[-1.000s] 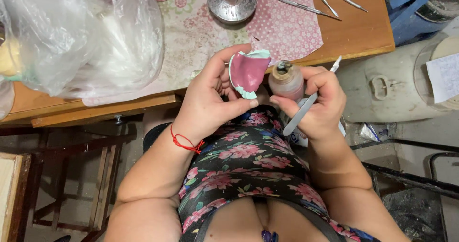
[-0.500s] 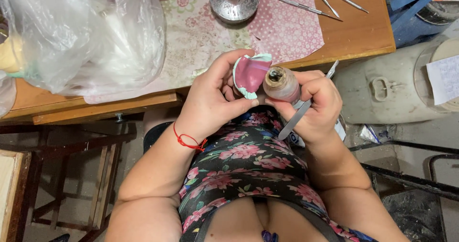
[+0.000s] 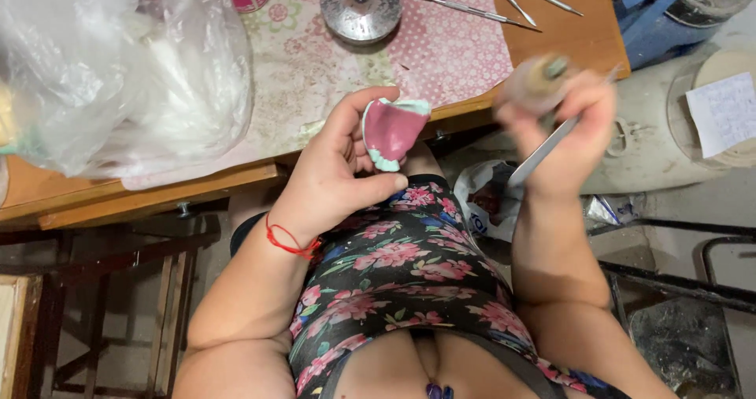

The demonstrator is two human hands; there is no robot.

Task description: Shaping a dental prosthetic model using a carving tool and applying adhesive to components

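Left hand [image 3: 346, 174] at centre, its grip closed around a small pink curved cast with a pale green rim [image 3: 391, 133], thumb below and fingers behind, so that the hollow pink face looks up toward the viewer; the cast is held in the air just off the near edge of the desk [image 3: 567, 29], apart from it. At three o'clock from the cast, well apart, the right hand [image 3: 571, 127] is blurred; its grip is clenched on a small brownish bottle [image 3: 542, 80] at the fingertips and on a slim metal tool [image 3: 543, 151] that slants down toward seven o'clock beneath the palm. On the desk at twelve o'clock lies a round metal dish [image 3: 362, 5] on a pink patterned cloth [image 3: 461, 48], with long metal instruments [image 3: 472, 5] toward one o'clock and a large clear plastic bag [image 3: 118, 68] at ten o'clock. The cast looks light and rigid, probably brittle along its thin green rim; it is best taken by the thicker outer wall, as shown, and not pinched across the edge. The bottle appears smooth and small, likely slippery.
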